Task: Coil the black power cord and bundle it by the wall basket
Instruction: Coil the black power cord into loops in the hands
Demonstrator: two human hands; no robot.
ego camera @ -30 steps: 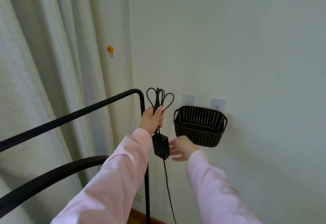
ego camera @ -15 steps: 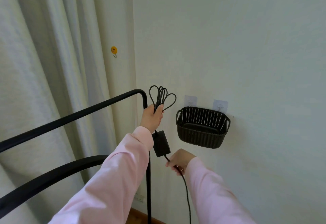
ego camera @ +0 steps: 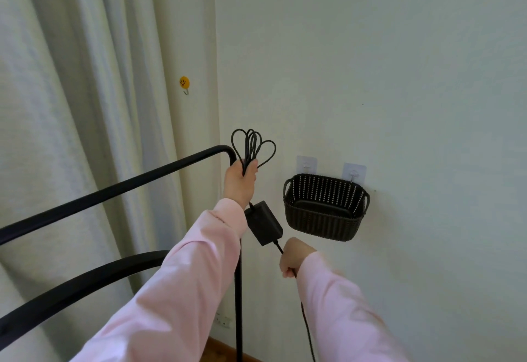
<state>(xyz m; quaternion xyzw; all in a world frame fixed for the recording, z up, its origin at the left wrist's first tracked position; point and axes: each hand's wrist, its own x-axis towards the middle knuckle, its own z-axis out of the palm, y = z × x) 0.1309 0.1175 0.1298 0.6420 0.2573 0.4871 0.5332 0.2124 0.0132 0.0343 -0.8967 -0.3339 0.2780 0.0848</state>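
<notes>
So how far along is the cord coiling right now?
Partway. Done: several loops of the black power cord gathered in the left hand, adapter brick hanging below it. In hand: the right hand grips the cord under the brick. Left: the tail running down out of view is uncoiled, nothing tied.

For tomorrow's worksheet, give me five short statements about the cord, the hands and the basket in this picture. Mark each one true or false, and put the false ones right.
1. The left hand holds loops of the cord bunched above its fist. True.
2. The right hand grips the cord below the adapter. True.
3. The adapter lies in the basket. False: it hangs outside, beside the basket, under the left hand.
4. The basket stands on the floor. False: it hangs on the wall from two clear hooks.
5. The cord hangs from the yellow hook. False: that hook carries nothing.
</notes>
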